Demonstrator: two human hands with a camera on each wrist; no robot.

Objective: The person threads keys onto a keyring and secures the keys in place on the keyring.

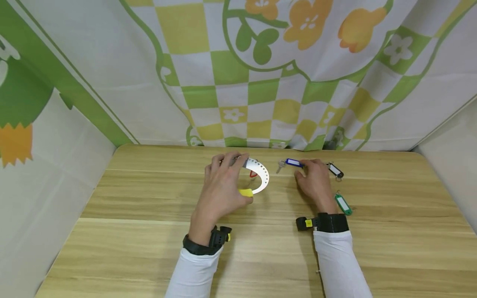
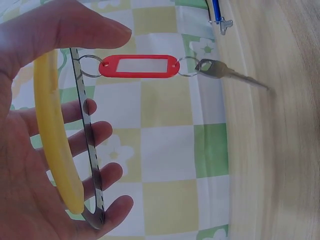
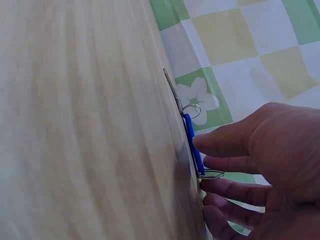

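My left hand (image 1: 223, 186) holds up a curved metal key holder (image 1: 266, 178) with a row of holes and a yellow grip (image 2: 55, 130). Its thumb is on one side and the fingers are spread along the other. From a hole hangs a red key tag (image 2: 142, 66) by its ring, with a key (image 2: 213, 69) at its far end. On the table, my right hand (image 1: 316, 182) pinches the end of a blue key tag (image 1: 293, 162) between thumb and forefinger. A key (image 1: 280, 167) on that tag points left; the right fingers cover the tag's other end in the head view.
Right of the right hand lie a black key tag (image 1: 335, 170) and a green key tag (image 1: 343, 204) on the wooden table (image 1: 149, 240). A patterned curtain (image 1: 231, 99) hangs along the table's back edge. Each wrist wears a strapped camera.
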